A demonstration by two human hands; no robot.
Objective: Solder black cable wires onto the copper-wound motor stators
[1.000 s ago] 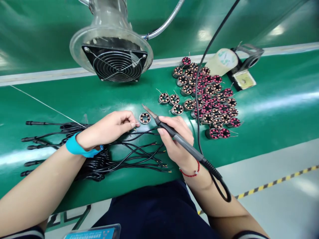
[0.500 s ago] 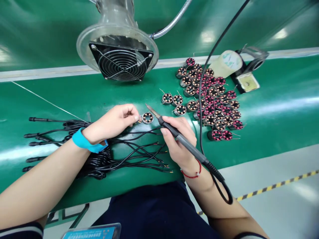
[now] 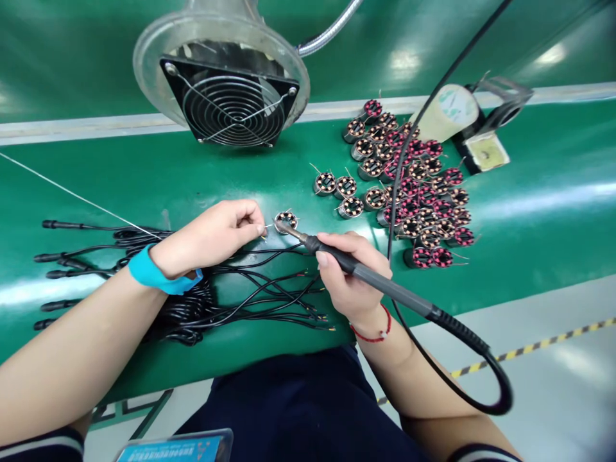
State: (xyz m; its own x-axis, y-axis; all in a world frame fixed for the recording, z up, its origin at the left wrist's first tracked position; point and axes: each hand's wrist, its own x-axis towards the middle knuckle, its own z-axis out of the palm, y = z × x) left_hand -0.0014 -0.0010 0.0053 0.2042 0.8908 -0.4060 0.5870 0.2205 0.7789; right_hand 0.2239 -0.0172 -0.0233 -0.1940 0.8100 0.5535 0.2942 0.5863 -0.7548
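My left hand [image 3: 221, 228] is closed in a pinch on a thin silvery solder wire [image 3: 269, 226], whose end points at a small round motor stator [image 3: 291, 217]. A coloured wire end shows just under those fingertips; whether it is gripped too, I cannot tell. My right hand [image 3: 353, 273] grips a soldering iron [image 3: 380, 278] like a pen. The iron's tip is over the left part of the stator, hiding some of it; exact contact is too small to make out. Below both hands, black cables [image 3: 250, 314] lie with stripped ends to the right.
Several stators [image 3: 409, 186] with copper or pink windings stand in a cluster at the right. Behind them are a tape roll [image 3: 452, 106] and an iron stand with a sponge [image 3: 486, 153]. A fume extractor fan [image 3: 235, 115] hangs above. The iron's cord [image 3: 418, 122] crosses the scene.
My right hand has brought the soldering iron's tip down and left onto the stator area. My left hand keeps its pinch near the stator. The view has shifted slightly.
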